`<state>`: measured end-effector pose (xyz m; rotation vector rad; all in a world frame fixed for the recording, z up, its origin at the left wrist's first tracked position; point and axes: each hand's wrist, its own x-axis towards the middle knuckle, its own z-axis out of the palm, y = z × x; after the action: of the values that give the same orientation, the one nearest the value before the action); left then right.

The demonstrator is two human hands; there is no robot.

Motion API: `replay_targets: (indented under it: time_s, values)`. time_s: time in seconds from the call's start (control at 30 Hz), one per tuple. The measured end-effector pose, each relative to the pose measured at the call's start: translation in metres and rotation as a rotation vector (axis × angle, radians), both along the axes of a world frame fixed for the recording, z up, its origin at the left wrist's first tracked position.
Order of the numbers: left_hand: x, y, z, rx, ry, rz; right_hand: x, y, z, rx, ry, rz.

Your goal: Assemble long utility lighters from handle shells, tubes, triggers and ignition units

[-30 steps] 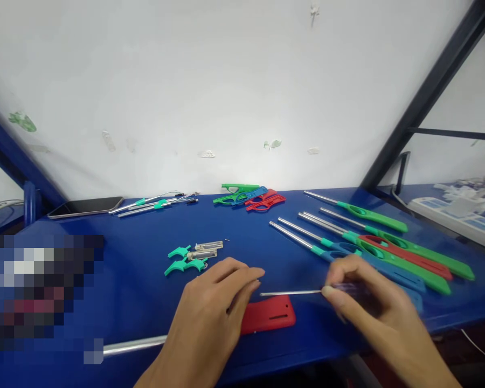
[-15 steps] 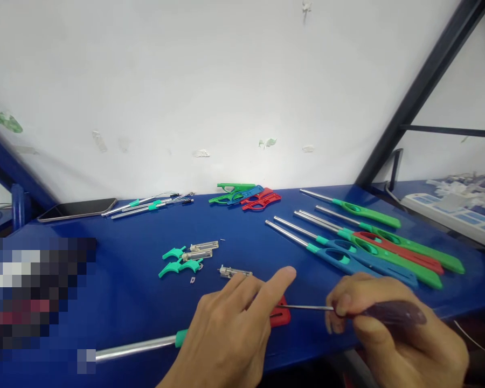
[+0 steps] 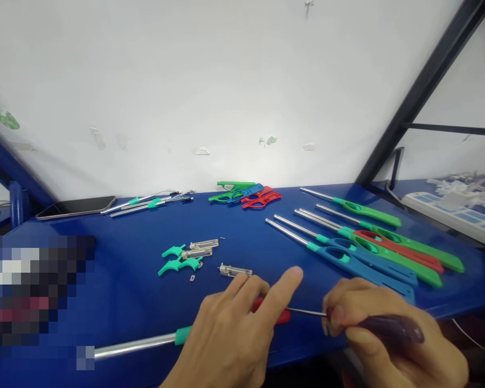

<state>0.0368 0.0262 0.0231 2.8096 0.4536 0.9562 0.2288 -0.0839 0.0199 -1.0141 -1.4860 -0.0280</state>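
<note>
My left hand (image 3: 228, 331) presses over a red-handled gas lighter (image 3: 283, 317) lying on the blue table, its fingers curled around it and the thumb stretched out. From under the hand the lighter's silver tube (image 3: 135, 345) and teal collar point left. My right hand (image 3: 422, 353) is closed around the dark purple handle of a screwdriver (image 3: 390, 327). Its thin shaft reaches left to the red handle; the tip is hidden behind my left thumb. Just beyond my left hand lies a clear gas tank (image 3: 235, 270).
Several lighters (image 3: 347, 253) with green, blue and red handles lie at right. Teal triggers (image 3: 180, 265) and clear tanks (image 3: 202, 249) sit left of centre. Behind are coloured handle shells (image 3: 262, 198), metal tubes with wires (image 3: 145, 206) and a phone (image 3: 76, 207). A power strip (image 3: 452, 213) stands far right.
My right hand and the screwdriver have shifted slightly left, the shaft now slanting more. My left thumb has moved a little right, and the red handle appears slightly turned under it.
</note>
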Motion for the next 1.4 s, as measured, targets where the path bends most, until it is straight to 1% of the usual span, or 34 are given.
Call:
replay_targets:
  time_s: [0.13,0.33,0.43,0.53,0.63,0.77,1.0,1.13,1.27,1.33,1.4]
  values:
    - [0.000,0.000,0.001,0.022,0.008,0.004,0.000,-0.001,0.002,-0.005,-0.014,0.009]
    - [0.000,0.000,0.001,0.029,0.027,0.001,-0.002,0.000,0.003,0.001,-0.001,-0.016]
    - [0.000,-0.001,0.001,0.042,0.038,0.003,-0.001,-0.001,0.002,-0.005,-0.011,-0.043]
    - [0.000,-0.001,0.001,0.042,0.034,0.006,0.000,-0.004,-0.002,-0.022,-0.017,-0.036]
    - [0.000,0.000,0.000,0.044,0.037,0.010,0.000,-0.008,-0.006,-0.038,0.001,-0.037]
    - [-0.001,0.001,-0.003,0.057,0.060,0.013,-0.005,-0.009,-0.006,-0.042,0.061,-0.084]
    - [-0.004,-0.001,-0.006,0.052,0.060,-0.017,-0.007,-0.007,0.009,-0.071,-0.006,-0.115]
    - [0.004,-0.001,-0.006,0.033,-0.033,-0.048,-0.005,-0.005,0.021,-0.060,-0.098,-0.131]
    - [0.014,0.000,-0.009,-0.031,-0.092,-0.037,-0.002,-0.001,0.035,-0.092,-0.232,-0.200]
    - [0.017,0.000,-0.011,-0.048,-0.110,-0.047,0.000,0.002,0.040,-0.132,-0.278,-0.197]
    - [0.019,0.000,-0.014,-0.051,-0.115,-0.069,0.000,0.007,0.043,-0.152,-0.272,-0.177]
